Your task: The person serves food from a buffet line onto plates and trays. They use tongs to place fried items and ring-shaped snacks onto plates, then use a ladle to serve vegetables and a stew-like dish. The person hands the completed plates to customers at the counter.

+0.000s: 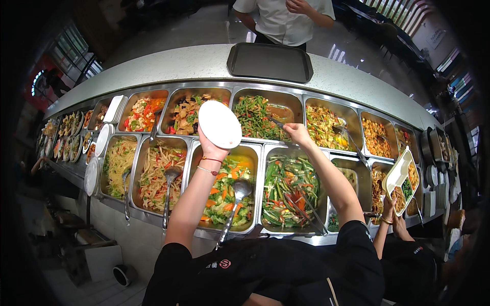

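Observation:
My left hand (pixel 209 148) holds a white oval plate (pixel 220 124) from below, tilted, over the back row of food pans; no food shows on it. My right hand (pixel 298 134) grips the handle of a dark serving utensil (pixel 275 122). Its far end reaches into a steel pan (pixel 294 102) of cut green beans (pixel 250 111); the type of head cannot be made out. Below my left forearm lies a pan of broccoli and carrot (pixel 226 202) with a steel serving spoon (pixel 242 188). Beneath my right forearm is a pan of sliced green vegetables (pixel 289 183) with steel tongs (pixel 306 208).
A black serving tray (pixel 270 63) rests on the pale counter (pixel 172 69), before a person in a white shirt (pixel 283 21). At right, a co-worker's hands (pixel 390 214) hold a compartmented takeaway container (pixel 398 176). Stacked white plates (pixel 103 139) stand at left.

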{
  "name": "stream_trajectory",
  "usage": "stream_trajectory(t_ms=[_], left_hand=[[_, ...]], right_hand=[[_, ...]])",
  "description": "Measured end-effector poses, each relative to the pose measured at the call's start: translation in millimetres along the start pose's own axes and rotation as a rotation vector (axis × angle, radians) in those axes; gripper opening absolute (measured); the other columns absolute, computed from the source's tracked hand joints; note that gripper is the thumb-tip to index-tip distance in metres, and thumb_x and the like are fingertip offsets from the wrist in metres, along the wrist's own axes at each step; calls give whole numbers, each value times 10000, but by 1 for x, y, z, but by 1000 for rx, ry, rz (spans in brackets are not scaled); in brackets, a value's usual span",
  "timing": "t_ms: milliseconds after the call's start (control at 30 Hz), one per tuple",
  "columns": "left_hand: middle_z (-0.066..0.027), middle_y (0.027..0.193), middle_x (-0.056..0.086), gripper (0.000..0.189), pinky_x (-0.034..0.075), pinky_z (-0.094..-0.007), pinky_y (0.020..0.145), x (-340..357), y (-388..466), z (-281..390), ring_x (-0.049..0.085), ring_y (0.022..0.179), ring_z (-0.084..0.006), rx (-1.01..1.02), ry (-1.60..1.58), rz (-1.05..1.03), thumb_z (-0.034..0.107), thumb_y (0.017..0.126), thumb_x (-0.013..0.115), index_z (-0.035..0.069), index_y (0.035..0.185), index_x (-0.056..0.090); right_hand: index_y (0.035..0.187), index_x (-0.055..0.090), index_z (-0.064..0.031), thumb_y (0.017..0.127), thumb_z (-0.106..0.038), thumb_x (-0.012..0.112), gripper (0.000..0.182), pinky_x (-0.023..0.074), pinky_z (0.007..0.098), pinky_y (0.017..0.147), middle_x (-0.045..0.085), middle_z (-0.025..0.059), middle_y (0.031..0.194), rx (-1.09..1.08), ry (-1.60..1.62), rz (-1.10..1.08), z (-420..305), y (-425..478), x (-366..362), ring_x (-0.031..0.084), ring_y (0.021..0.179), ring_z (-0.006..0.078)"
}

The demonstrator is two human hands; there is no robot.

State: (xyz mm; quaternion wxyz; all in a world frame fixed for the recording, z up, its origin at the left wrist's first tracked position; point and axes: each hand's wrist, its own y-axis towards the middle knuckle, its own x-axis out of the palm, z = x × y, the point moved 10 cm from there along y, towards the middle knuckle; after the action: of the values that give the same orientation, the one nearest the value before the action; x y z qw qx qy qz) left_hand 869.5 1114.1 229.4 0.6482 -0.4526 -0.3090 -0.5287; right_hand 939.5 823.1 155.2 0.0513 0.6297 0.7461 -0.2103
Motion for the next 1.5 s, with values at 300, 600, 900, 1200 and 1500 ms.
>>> stream_trajectory(t_ms=[300, 600, 900, 1200, 1500], left_hand=[[-30, 1327, 535, 621, 403, -464, 1027, -20, 78, -47, 503, 1215, -280, 51, -73, 69, 595, 904, 326, 191, 1350, 481], [-90, 1294, 552, 586, 425, -451, 1013, 47, 91, -87, 537, 1176, -283, 36, -254, -218, 531, 958, 308, 109, 1320, 495], [-112, 1330, 535, 570, 411, -455, 1038, 63, 78, -96, 523, 1212, -293, -39, -321, -339, 487, 965, 321, 98, 1352, 474], [-76, 1305, 554, 522, 409, -455, 1037, 49, 70, -107, 528, 1195, -273, -110, -291, -298, 466, 968, 357, 124, 1338, 495], [-74, 1311, 549, 495, 388, -460, 1056, 51, 61, -113, 517, 1203, -288, -179, -299, -304, 437, 968, 364, 119, 1320, 507]], right_hand=[[1086, 675, 19, 915, -218, 603, 302, 378, 251, 545, 543, -23, 625, -44, -110, 93, -78, -68, -55, 466, 580, 59], [1120, 651, 22, 913, -229, 607, 329, 410, 260, 564, 592, 22, 677, -191, -326, 119, -148, -124, -52, 514, 599, 86], [1108, 651, -35, 893, -176, 623, 259, 487, 411, 651, 640, 240, 841, -402, -662, 361, -173, -175, -17, 626, 759, 401], [1151, 634, -87, 877, -136, 635, 278, 482, 416, 555, 626, 146, 786, -505, -734, 477, -168, -191, -4, 621, 640, 338], [1200, 622, -130, 853, -114, 650, 349, 477, 395, 493, 542, 80, 737, -659, -940, 655, -163, -182, 3, 576, 552, 276]])
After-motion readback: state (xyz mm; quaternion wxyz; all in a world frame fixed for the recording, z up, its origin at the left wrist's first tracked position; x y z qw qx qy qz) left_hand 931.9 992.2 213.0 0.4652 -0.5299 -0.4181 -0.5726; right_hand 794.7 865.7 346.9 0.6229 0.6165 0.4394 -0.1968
